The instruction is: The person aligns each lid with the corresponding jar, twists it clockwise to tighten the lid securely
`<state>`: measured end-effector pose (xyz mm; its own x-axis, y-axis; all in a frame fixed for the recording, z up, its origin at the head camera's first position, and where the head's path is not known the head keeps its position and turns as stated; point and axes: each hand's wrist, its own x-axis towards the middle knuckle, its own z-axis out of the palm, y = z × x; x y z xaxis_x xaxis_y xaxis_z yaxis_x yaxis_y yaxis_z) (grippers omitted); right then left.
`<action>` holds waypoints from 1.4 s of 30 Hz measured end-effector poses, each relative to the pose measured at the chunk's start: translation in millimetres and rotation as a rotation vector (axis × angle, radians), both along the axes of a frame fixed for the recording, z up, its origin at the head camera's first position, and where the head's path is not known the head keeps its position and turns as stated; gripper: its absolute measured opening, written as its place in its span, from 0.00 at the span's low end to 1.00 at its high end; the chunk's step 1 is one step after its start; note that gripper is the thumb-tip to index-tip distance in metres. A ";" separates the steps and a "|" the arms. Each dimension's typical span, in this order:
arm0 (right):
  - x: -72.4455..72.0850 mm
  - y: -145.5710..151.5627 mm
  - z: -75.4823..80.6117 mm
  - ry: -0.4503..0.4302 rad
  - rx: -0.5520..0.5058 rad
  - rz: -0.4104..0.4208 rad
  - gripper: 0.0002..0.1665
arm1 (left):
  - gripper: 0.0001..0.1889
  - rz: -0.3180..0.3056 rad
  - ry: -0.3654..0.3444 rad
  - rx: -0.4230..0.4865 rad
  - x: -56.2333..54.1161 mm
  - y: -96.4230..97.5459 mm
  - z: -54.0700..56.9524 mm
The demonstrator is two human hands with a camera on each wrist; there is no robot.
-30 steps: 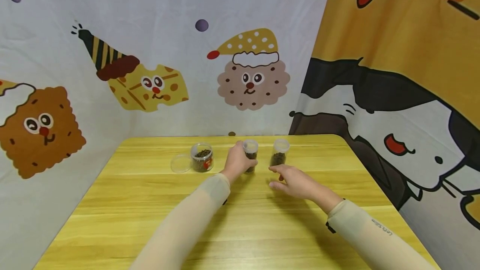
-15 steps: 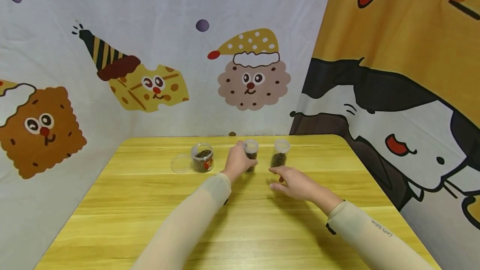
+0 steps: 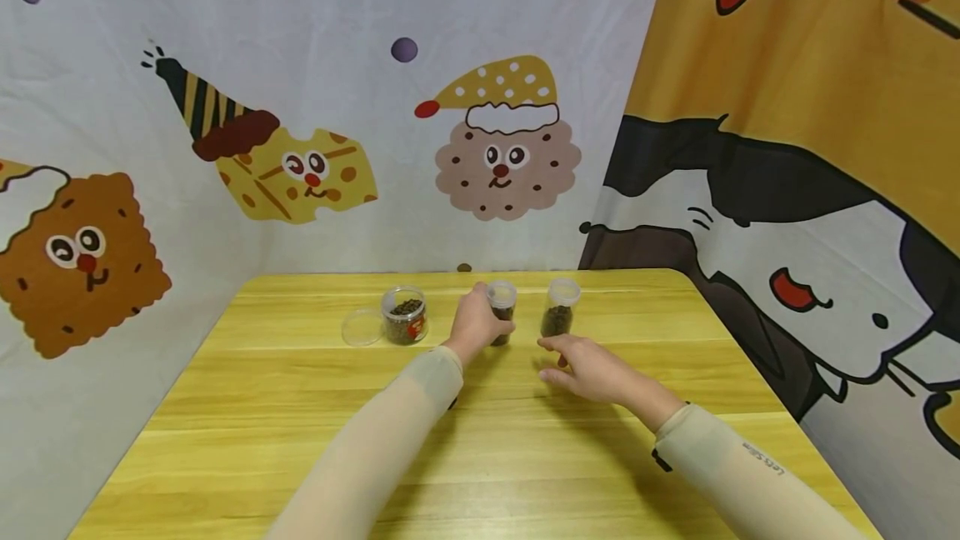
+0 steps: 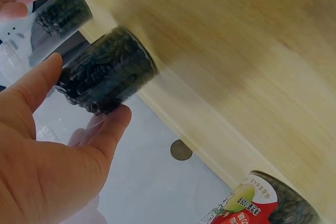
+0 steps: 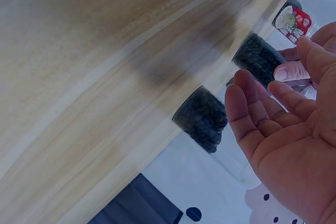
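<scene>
My left hand (image 3: 477, 325) grips a tall clear plastic jar (image 3: 503, 312), thumb on one side and fingers on the other. Dark seeds fill the lower part of this jar (image 4: 107, 72), which stands upright on the table. To its right stands a second tall clear jar (image 3: 557, 320), also part-filled with dark seeds. My right hand (image 3: 596, 367) hovers just in front of that second jar, fingers relaxed and holding nothing. Seen from the right wrist, those fingers (image 5: 239, 109) overlap the side of the second jar (image 5: 202, 119).
A wide, short clear jar (image 3: 404, 327) with a red label stands uncapped to the left, holding dark seeds. Beside it lies a round clear lid (image 3: 362, 328). Behind the wooden table (image 3: 480, 457) hangs a cartoon-printed cloth (image 3: 322, 15).
</scene>
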<state>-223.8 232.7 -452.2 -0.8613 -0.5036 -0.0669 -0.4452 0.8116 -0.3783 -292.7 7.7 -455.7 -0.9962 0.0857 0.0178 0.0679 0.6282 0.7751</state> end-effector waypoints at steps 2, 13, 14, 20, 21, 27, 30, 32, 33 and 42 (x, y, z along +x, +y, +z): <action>0.0 -0.1 -0.3 -0.002 0.001 -0.002 0.37 | 0.43 -0.004 0.004 0.005 0.3 -0.8 0.4; 1.1 -1.6 -1.8 -0.001 -0.006 -0.002 0.36 | 0.43 -0.018 0.002 -0.002 0.9 -4.4 -4.0; 1.3 -1.8 -1.7 0.000 -0.006 -0.003 0.36 | 0.43 -0.020 0.002 -0.002 1.3 -4.6 -4.2; 1.9 -2.7 -0.8 -0.004 -0.014 -0.003 0.36 | 0.44 -0.025 -0.019 -0.005 4.9 -6.0 -4.4; 2.1 -2.7 -0.5 -0.005 -0.014 -0.002 0.36 | 0.44 -0.025 -0.025 -0.005 5.4 -6.3 -4.3; 3.5 -2.5 1.5 -0.005 -0.014 0.004 0.37 | 0.43 -0.043 -0.055 0.019 10.6 -11.1 -2.7; 5.0 -0.9 1.4 -0.005 -0.014 0.002 0.37 | 0.45 -0.067 -0.070 0.018 14.8 -14.8 -3.3; 5.6 0.1 1.4 0.000 -0.014 0.002 0.37 | 0.47 -0.078 -0.085 0.026 18.3 -17.8 -3.7; 5.8 0.5 1.7 -0.001 -0.016 0.002 0.37 | 0.48 -0.083 -0.096 0.030 20.1 -19.4 -3.9; 7.6 4.9 9.2 0.002 -0.042 0.004 0.39 | 0.47 -0.127 -0.131 0.017 46.4 -36.6 4.7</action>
